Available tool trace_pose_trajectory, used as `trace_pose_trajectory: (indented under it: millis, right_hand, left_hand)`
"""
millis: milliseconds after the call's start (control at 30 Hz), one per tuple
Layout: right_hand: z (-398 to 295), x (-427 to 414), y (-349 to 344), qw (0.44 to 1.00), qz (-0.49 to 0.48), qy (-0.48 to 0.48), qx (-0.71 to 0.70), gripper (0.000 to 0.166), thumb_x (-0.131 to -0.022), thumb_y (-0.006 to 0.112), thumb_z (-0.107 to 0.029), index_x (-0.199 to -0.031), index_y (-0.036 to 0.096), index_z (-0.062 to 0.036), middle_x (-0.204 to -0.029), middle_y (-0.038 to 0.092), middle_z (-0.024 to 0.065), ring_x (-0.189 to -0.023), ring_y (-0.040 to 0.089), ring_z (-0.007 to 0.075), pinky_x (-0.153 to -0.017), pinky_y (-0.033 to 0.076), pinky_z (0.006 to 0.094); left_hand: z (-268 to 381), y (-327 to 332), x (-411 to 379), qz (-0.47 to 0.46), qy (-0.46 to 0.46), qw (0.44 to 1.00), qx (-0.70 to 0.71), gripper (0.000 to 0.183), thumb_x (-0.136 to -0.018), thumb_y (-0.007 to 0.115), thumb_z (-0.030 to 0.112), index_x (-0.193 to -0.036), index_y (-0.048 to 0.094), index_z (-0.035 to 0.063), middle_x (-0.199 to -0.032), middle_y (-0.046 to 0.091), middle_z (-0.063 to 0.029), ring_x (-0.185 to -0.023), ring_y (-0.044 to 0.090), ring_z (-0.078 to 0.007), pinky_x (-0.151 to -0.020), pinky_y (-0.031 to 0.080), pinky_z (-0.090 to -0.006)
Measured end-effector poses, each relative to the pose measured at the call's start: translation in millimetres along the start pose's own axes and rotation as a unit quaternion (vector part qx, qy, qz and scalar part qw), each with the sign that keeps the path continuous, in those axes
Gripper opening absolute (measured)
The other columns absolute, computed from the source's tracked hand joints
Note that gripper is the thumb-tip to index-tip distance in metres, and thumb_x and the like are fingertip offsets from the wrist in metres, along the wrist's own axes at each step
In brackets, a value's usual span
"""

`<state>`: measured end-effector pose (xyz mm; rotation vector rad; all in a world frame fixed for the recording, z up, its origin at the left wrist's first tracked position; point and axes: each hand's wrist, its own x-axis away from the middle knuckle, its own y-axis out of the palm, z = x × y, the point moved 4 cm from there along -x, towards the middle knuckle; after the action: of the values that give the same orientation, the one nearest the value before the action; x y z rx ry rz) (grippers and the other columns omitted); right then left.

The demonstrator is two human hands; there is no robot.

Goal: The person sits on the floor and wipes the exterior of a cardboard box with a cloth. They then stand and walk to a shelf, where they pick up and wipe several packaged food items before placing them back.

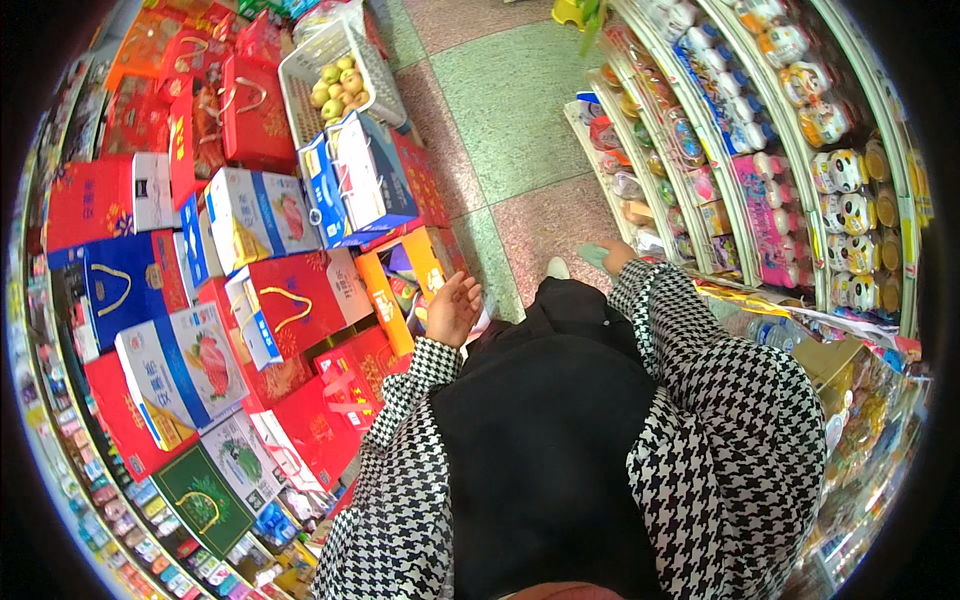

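My left hand (454, 309) holds nothing, its fingers loosely curled and palm turned partly up. Just beside it is an orange carton (386, 300) with an open front and small colourful packets inside. In my right hand (619, 256) is a pale green piece of cloth (593, 255), hanging over the tiled floor; its exact kind is hard to tell. Both arms wear houndstooth sleeves. To the left stand stacked gift boxes, among them a red box with a yellow cord handle (304, 304) and a white-and-blue carton with a strawberry picture (262, 214).
A white plastic basket (300, 94) holds several apples (339, 88). At right, shelves (784, 169) carry bottles and panda-faced jars (847, 212). The tiled aisle (517, 112) runs ahead between boxes and shelves. A yellow plastic stool (570, 13) stands at the far end.
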<state>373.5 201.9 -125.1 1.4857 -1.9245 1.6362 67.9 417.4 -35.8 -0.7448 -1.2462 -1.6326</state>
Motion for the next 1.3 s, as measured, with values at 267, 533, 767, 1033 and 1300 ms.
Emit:
trace_pose_trajectory:
  millis: [267,533,767,1033,1300]
  right_hand:
    - [102.9,-35.1,-40.3,0.988,0.026,0.116,-0.094,0.044,-0.082,0.055,-0.015,-0.125,0.064,-0.0172,-0.122,0.063,0.017,-0.116,0.058,0.0324,-0.103,0.043,0.0388]
    - [99.5,-26.7,-31.5,0.959,0.047,0.18,-0.212,0.046,-0.077,0.061,-0.014,-0.123,0.065,-0.0138,-0.117,0.065,0.0205,-0.11,0.061,0.032,-0.098,0.046,0.0381]
    - [117.3,-17.6,-0.3,0.938,0.238,0.128,-0.218,0.044,-0.074,0.063,-0.013,-0.118,0.065,-0.0077,-0.112,0.066,0.0195,-0.105,0.063,0.0349,-0.093,0.049,0.0395]
    - [50.3,0.4,-16.9,0.794,0.352,0.313,-0.383,0.046,-0.076,0.059,-0.017,-0.12,0.064,-0.0065,-0.11,0.067,0.0227,-0.105,0.064,0.036,-0.091,0.051,0.0409]
    - [-33.2,24.1,3.4,0.702,0.392,0.376,-0.461,0.047,-0.077,0.058,-0.015,-0.122,0.063,-0.0047,-0.106,0.068,0.0227,-0.099,0.067,0.0353,-0.087,0.052,0.0402]
  left_hand:
    - [-8.7,110.7,-62.8,-0.042,-0.041,0.99,-0.125,0.042,-0.1,0.047,0.026,-0.136,0.044,0.0048,-0.12,0.056,-0.0108,-0.106,0.057,-0.0239,-0.088,0.048,-0.0359]
    - [23.9,151.0,-114.1,-0.063,-0.056,0.971,-0.222,0.043,-0.099,0.046,0.024,-0.138,0.043,0.0036,-0.122,0.056,-0.0104,-0.105,0.058,-0.0238,-0.089,0.048,-0.0365]
    - [28.9,208.9,-180.3,-0.131,-0.182,0.939,-0.26,0.04,-0.1,0.047,0.026,-0.134,0.046,0.0057,-0.122,0.055,-0.0114,-0.111,0.054,-0.0276,-0.089,0.047,-0.037]
    - [100.6,325.0,-235.7,-0.237,-0.143,0.858,-0.433,0.042,-0.097,0.051,0.023,-0.135,0.046,0.0034,-0.118,0.058,-0.0113,-0.108,0.057,-0.0245,-0.091,0.047,-0.036]
    - [73.2,370.9,-231.9,-0.319,-0.148,0.681,-0.642,0.04,-0.096,0.056,0.022,-0.131,0.051,0.004,-0.114,0.063,-0.0094,-0.102,0.061,-0.0229,-0.085,0.049,-0.0347]
